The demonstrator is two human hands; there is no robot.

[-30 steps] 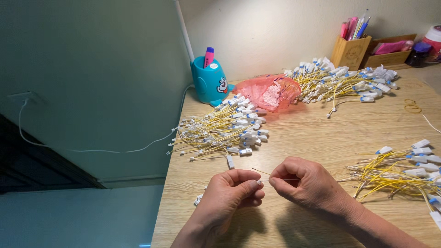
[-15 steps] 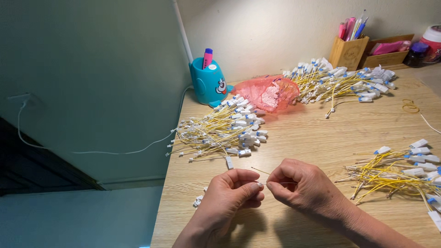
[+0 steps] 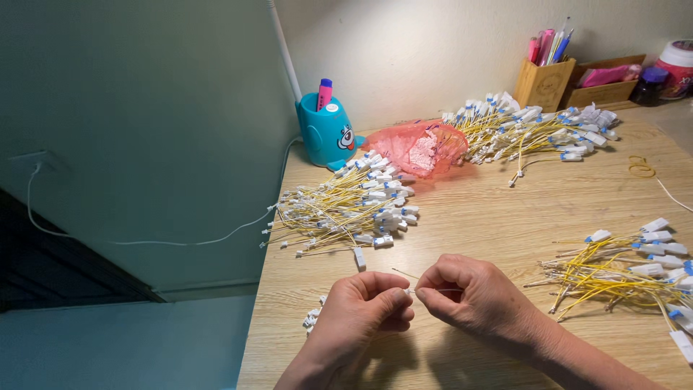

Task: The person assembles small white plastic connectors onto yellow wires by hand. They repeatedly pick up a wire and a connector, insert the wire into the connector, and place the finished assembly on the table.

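My left hand (image 3: 359,312) and my right hand (image 3: 471,295) meet near the front of the wooden table (image 3: 491,209), fingertips pinched together on one thin yellow wire (image 3: 406,275) whose end pokes out toward the back. A small white connector (image 3: 410,291) shows between the two thumbs. A single loose white connector (image 3: 359,258) lies just behind my left hand. Beyond it spreads a pile of yellow wires with white and blue connectors (image 3: 345,206).
A second wire pile (image 3: 626,267) lies at the right, a third (image 3: 530,130) at the back. A pink plastic bag (image 3: 420,146), a teal pen holder (image 3: 326,132), a wooden pen box (image 3: 545,81) and small white connectors (image 3: 313,318) at the left table edge surround the work spot.
Both hands stay pinched on the same wire and have barely shifted; the view has tilted slightly.
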